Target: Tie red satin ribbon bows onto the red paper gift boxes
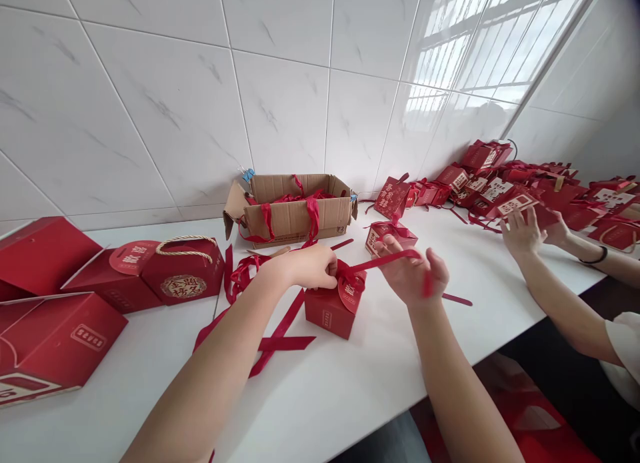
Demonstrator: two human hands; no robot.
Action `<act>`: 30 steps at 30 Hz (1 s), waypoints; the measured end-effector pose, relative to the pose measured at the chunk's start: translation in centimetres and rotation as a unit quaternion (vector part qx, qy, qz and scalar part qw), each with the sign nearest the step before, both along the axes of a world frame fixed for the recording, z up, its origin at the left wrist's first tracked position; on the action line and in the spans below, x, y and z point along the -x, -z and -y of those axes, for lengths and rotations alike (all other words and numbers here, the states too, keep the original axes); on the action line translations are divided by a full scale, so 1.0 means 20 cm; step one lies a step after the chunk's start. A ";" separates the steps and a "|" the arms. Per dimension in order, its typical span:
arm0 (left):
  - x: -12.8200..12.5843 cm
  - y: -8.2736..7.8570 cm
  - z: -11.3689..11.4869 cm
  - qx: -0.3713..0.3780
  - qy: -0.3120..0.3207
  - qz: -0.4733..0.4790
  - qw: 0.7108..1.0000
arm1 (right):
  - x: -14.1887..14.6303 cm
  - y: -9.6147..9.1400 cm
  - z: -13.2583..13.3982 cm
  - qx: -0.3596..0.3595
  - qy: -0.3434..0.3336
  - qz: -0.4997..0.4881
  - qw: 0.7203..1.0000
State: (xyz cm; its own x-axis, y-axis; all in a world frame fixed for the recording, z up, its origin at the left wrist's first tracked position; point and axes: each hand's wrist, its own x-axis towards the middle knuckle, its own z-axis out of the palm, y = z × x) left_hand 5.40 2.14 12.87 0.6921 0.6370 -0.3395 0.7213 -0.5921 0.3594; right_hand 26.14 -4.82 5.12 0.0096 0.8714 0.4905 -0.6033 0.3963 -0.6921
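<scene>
A small red gift box (330, 310) stands on the white table in front of me, with a red ribbon (383, 258) tied at its top. My left hand (313, 266) is closed over the top of the box, its fingers pinching the ribbon by the knot; the exact grip is partly hidden. To the right of the box, my right hand (413, 273) holds the ribbon's other stretch, which runs straight from the knot across its fingers. The ribbon's end hangs blurred by the thumb. Loose red ribbons (280, 336) lie left of the box.
Behind stands a cardboard box (300, 222) of ribbons against the tiled wall. Larger red boxes (183, 276) sit at left. A finished-looking small box (391, 235) is just beyond my right hand. At right, a co-worker's hands (523, 233) handle a box beside a heap of red boxes (555, 190).
</scene>
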 end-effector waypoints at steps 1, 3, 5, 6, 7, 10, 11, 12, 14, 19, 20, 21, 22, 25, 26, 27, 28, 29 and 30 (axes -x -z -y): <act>0.00 -0.01 0.00 -0.002 0.001 0.000 1.000 | -0.01 0.00 0.00 0.000 0.008 -0.027 1.000; 0.01 -0.02 0.01 -0.005 0.010 0.002 1.000 | -0.02 0.00 0.00 0.002 0.027 -0.046 0.999; 0.03 -0.05 0.02 -0.007 0.011 0.009 1.000 | -0.02 0.01 0.00 0.005 0.048 -0.028 0.998; 0.04 -0.06 0.03 -0.009 0.006 0.021 1.000 | -0.02 0.01 0.00 0.009 0.059 -0.010 0.998; 0.05 -0.08 0.04 -0.011 -0.003 0.040 0.999 | -0.01 0.00 0.00 0.011 0.069 0.013 0.997; 0.06 -0.13 0.11 -0.034 -0.022 0.124 0.992 | 0.03 -0.04 0.00 0.018 0.104 0.099 0.989; 0.06 -0.14 0.13 -0.051 -0.017 0.157 0.986 | 0.04 -0.07 0.01 0.021 0.116 0.130 0.984; 0.05 -0.14 0.16 -0.072 -0.009 0.195 0.978 | 0.06 -0.10 0.01 0.026 0.126 0.160 0.979; 0.04 -0.15 0.20 -0.116 0.005 0.288 0.951 | 0.11 -0.18 0.03 0.045 0.126 0.209 0.969; 0.01 -0.19 0.21 -0.180 0.020 0.472 0.863 | 0.20 -0.39 0.05 0.076 0.105 0.269 0.954; 0.01 -0.21 0.21 -0.184 0.020 0.482 0.857 | 0.20 -0.43 0.05 0.081 0.107 0.274 0.952; 0.01 -0.24 0.20 -0.184 0.016 0.484 0.855 | 0.21 -0.46 0.04 0.086 0.108 0.278 0.951; 0.02 -0.26 0.20 -0.178 0.011 0.483 0.857 | 0.21 -0.49 0.03 0.088 0.110 0.285 0.948; 0.05 -0.33 0.19 -0.160 0.011 0.480 0.863 | 0.22 -0.57 0.00 0.081 0.130 0.310 0.938; 0.06 -0.33 0.19 -0.157 0.013 0.481 0.863 | 0.23 -0.58 -0.01 0.081 0.139 0.319 0.934; 0.07 -0.34 0.20 -0.155 0.010 0.482 0.862 | 0.24 -0.60 -0.01 0.084 0.147 0.329 0.929; 0.07 -0.33 0.20 -0.155 0.003 0.483 0.862 | 0.25 -0.61 0.00 0.085 0.154 0.340 0.924; 0.08 -0.32 0.20 -0.157 -0.009 0.482 0.862 | 0.27 -0.61 0.00 0.084 0.162 0.350 0.919; 0.08 -0.31 0.20 -0.161 -0.021 0.479 0.863 | 0.28 -0.62 0.01 0.078 0.171 0.360 0.914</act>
State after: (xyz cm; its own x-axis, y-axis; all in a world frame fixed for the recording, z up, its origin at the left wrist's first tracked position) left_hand 3.79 -1.84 19.06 0.5312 0.6224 0.5749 0.2082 -0.7536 0.6235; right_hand 20.49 -5.00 17.50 0.0178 0.9380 0.3462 0.1720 0.3382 -0.9252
